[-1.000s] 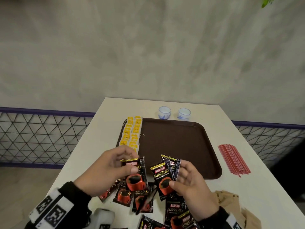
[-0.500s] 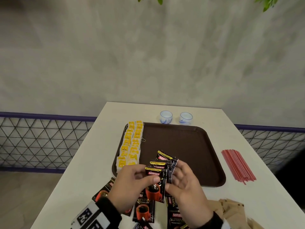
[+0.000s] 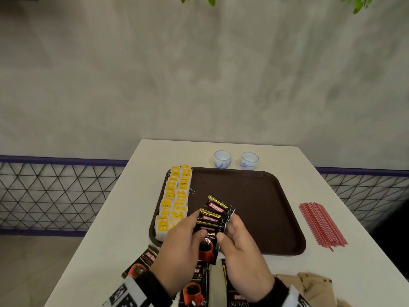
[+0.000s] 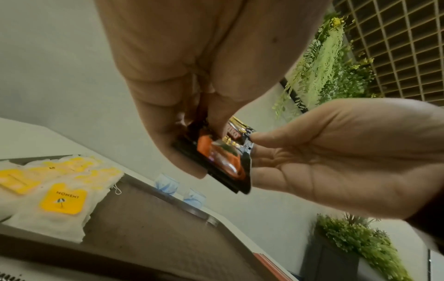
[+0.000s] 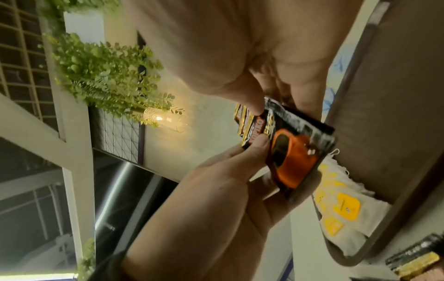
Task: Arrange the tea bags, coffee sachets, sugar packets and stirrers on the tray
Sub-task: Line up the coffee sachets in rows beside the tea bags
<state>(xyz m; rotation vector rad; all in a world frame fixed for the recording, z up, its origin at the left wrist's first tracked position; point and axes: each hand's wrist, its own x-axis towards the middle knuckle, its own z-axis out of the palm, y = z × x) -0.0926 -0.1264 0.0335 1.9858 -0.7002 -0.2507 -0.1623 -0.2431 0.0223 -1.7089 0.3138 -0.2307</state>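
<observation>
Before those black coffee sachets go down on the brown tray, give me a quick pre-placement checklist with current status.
1. Black coffee sachets gripped by left hand and right hand: ok.
2. Stack squared: not ok, fanned.
3. Bare floor on brown plastic tray beside yellow-tagged tea bags: ok.
4. Tea bags in rows on the tray: ok.
5. Red stirrers on tray: not ok, on the white table.
6. Sachet count in hand: cannot tell.

The coffee sachets (image 3: 215, 218) are glossy foil-like film, catching glare in the right-wrist view. The tea bags (image 3: 174, 202) look like soft, fibrous white paper with matt yellow tags. The tray (image 3: 254, 196) is brown plastic — finely textured, dull. The sugar packets (image 3: 314, 289) are matt brown paper; the desk (image 3: 124, 218) is smooth and white — faintly satin.
</observation>
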